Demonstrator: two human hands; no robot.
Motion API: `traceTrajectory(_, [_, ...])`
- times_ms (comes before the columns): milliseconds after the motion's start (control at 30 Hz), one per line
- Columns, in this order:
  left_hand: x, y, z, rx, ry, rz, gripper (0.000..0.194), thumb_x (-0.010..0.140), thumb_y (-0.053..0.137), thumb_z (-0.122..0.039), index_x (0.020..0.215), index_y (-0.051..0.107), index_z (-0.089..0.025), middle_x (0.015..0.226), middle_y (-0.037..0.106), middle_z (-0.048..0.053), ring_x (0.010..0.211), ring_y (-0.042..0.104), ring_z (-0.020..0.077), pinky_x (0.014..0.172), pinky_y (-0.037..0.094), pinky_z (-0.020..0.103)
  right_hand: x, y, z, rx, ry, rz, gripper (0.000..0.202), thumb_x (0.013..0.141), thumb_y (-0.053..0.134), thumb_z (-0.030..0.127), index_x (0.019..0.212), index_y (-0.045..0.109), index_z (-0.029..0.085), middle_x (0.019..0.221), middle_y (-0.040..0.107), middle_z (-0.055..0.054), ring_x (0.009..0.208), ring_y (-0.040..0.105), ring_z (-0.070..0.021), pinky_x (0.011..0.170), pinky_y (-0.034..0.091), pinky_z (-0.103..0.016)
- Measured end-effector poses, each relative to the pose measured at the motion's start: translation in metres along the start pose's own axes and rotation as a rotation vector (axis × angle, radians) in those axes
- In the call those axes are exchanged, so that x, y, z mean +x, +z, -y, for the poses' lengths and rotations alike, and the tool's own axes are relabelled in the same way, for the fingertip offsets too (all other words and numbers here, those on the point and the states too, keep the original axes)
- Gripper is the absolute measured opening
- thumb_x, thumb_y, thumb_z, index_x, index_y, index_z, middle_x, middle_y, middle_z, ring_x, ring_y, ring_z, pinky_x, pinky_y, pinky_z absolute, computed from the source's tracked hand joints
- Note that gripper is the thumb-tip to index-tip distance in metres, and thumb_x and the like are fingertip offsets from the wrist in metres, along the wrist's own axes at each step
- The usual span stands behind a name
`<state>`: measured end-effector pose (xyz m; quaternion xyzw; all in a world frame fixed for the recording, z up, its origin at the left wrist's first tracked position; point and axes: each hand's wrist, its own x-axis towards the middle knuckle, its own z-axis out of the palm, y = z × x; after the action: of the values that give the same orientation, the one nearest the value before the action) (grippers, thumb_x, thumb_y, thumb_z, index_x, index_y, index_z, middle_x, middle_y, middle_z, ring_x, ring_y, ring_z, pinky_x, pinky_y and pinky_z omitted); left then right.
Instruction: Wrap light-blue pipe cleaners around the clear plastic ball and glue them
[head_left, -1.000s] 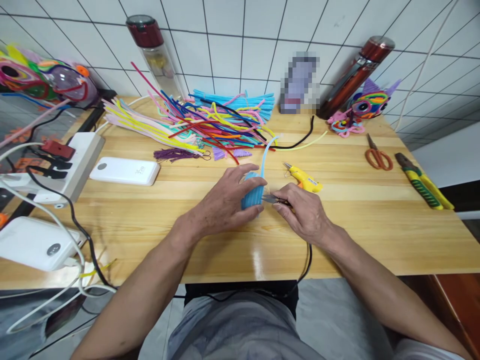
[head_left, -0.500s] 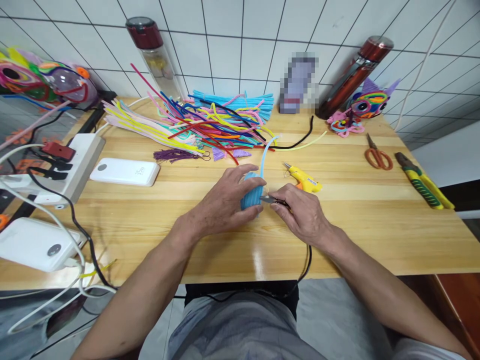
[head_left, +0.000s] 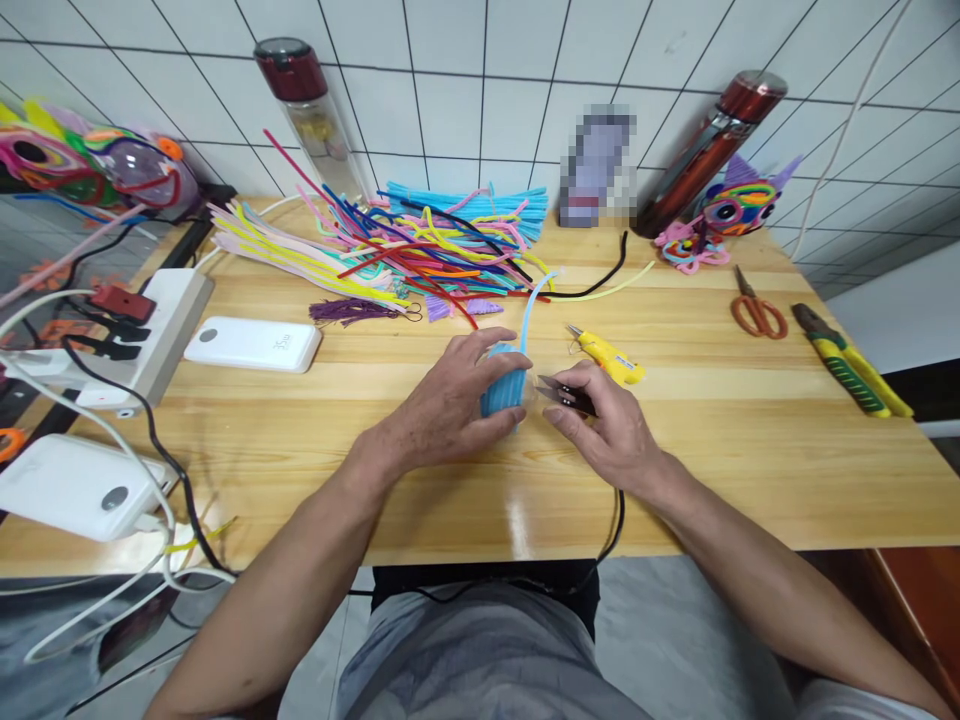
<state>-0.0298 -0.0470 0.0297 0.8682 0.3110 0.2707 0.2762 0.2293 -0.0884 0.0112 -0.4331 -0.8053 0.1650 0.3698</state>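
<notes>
My left hand (head_left: 454, 398) is closed around a blue pipe-cleaner-wrapped piece (head_left: 504, 392), thumb at its near side and fingers over the far side. One loose light-blue pipe cleaner end (head_left: 530, 312) sticks up from it, curving away from me. In my right hand (head_left: 611, 425) is a pair of thread snips (head_left: 564, 394), blades apart and pointing left, a small gap from the blue piece. A clear, shiny edge shows at the right of the blue piece. Just behind my right hand lies a yellow glue gun (head_left: 611, 358), its handle partly hidden.
Colourful pipe cleaners (head_left: 450, 250) are heaped at the back. Scissors (head_left: 757, 310) and green-yellow pliers (head_left: 847, 360) lie to the right. A red flask (head_left: 712, 150) and a decorated figure (head_left: 742, 210) stand behind. Leftward are power banks (head_left: 251, 344) and a power strip (head_left: 165, 335) with cables.
The snips have drawn back slightly to the right from the blue piece, and their blades have spread apart. My left hand keeps its hold, nearly still.
</notes>
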Motion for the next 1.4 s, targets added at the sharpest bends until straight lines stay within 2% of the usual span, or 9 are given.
traceTrajectory(300, [-0.001, -0.007, 0.016, -0.363, -0.103, -0.05, 0.046, 0.099, 0.075, -0.043, 0.142, 0.068, -0.027, 0.162, 0.056, 0.013, 0.159, 0.047, 0.0347, 0.135, 0.035, 0.056, 0.006, -0.006, -0.005, 0.122, 0.304, -0.16, 0.026, 0.107, 0.06, 0.052, 0.114, 0.067, 0.027, 0.093, 0.072, -0.002, 0.079, 0.066, -0.022, 0.076, 0.055, -0.039])
traceTrajectory(467, [-0.004, -0.007, 0.025, -0.706, -0.199, -0.089, 0.051, 0.088, 0.084, -0.043, 0.137, 0.075, -0.032, 0.162, 0.061, 0.008, 0.162, 0.043, 0.0399, 0.135, 0.034, 0.057, 0.015, -0.041, -0.033, -0.204, 0.475, -0.194, 0.024, 0.104, 0.06, 0.048, 0.112, 0.07, 0.027, 0.109, 0.076, -0.011, 0.104, 0.072, -0.0337, 0.091, 0.055, -0.047])
traceTrajectory(633, [-0.006, 0.001, 0.025, -1.03, -0.293, -0.14, 0.053, 0.081, 0.084, -0.045, 0.132, 0.076, -0.03, 0.159, 0.063, 0.008, 0.139, 0.065, 0.037, 0.116, 0.054, 0.053, 0.023, -0.067, -0.07, -0.572, 0.833, 0.035, 0.033, 0.106, 0.049, 0.034, 0.126, 0.071, 0.02, 0.13, 0.073, -0.024, 0.12, 0.069, -0.0428, 0.092, 0.053, -0.052])
traceTrajectory(733, [-0.004, 0.001, 0.019, -1.118, -0.315, -0.14, 0.054, 0.079, 0.086, -0.046, 0.129, 0.075, -0.028, 0.151, 0.069, 0.009, 0.135, 0.07, 0.0361, 0.115, 0.055, 0.054, 0.024, -0.071, -0.083, -0.672, 0.909, 0.153, 0.038, 0.106, 0.052, 0.035, 0.127, 0.075, 0.014, 0.133, 0.072, -0.028, 0.123, 0.069, -0.0455, 0.096, 0.053, -0.055])
traceTrajectory(833, [-0.002, -0.001, 0.015, -1.145, -0.328, -0.122, 0.058, 0.076, 0.088, -0.047, 0.128, 0.072, -0.028, 0.141, 0.075, 0.01, 0.135, 0.071, 0.0368, 0.117, 0.055, 0.057, 0.023, -0.067, -0.083, -0.63, 0.766, -0.001, 0.039, 0.099, 0.066, 0.039, 0.121, 0.079, 0.01, 0.128, 0.074, -0.03, 0.127, 0.068, -0.0481, 0.105, 0.052, -0.063])
traceTrajectory(933, [0.0, -0.002, 0.015, -1.108, -0.371, -0.123, 0.063, 0.073, 0.088, -0.048, 0.129, 0.069, -0.027, 0.137, 0.077, 0.011, 0.133, 0.072, 0.0364, 0.117, 0.054, 0.057, 0.02, -0.056, -0.058, -0.349, 0.431, -0.202, 0.035, 0.097, 0.071, 0.042, 0.121, 0.078, 0.017, 0.121, 0.077, -0.021, 0.116, 0.073, -0.0402, 0.101, 0.058, -0.061])
traceTrajectory(1000, [0.0, -0.002, 0.017, -1.051, -0.385, -0.144, 0.063, 0.074, 0.087, -0.048, 0.13, 0.068, -0.027, 0.139, 0.076, 0.011, 0.132, 0.072, 0.035, 0.116, 0.054, 0.054, 0.02, -0.044, -0.03, -0.138, 0.219, -0.169, 0.038, 0.101, 0.07, 0.048, 0.131, 0.074, 0.024, 0.122, 0.078, -0.014, 0.106, 0.076, -0.0336, 0.094, 0.063, -0.055])
traceTrajectory(1167, [-0.001, 0.0, 0.021, -0.971, -0.373, -0.166, 0.064, 0.074, 0.085, -0.047, 0.133, 0.07, -0.026, 0.139, 0.075, 0.009, 0.125, 0.071, 0.0319, 0.109, 0.056, 0.047, 0.027, -0.013, 0.031, -0.142, -0.264, -0.074, 0.061, 0.099, 0.077, 0.05, 0.152, 0.056, 0.029, 0.148, 0.067, -0.018, 0.137, 0.065, -0.0392, 0.111, 0.055, -0.061])
traceTrajectory(1400, [0.0, 0.001, 0.027, -0.93, -0.345, -0.039, 0.057, 0.08, 0.082, -0.046, 0.133, 0.073, -0.026, 0.139, 0.074, 0.008, 0.133, 0.067, 0.0333, 0.116, 0.05, 0.048, 0.041, 0.01, 0.014, -0.177, -0.426, -0.069, 0.052, 0.099, 0.076, 0.051, 0.145, 0.058, 0.033, 0.158, 0.058, -0.017, 0.148, 0.057, -0.0394, 0.113, 0.051, -0.063])
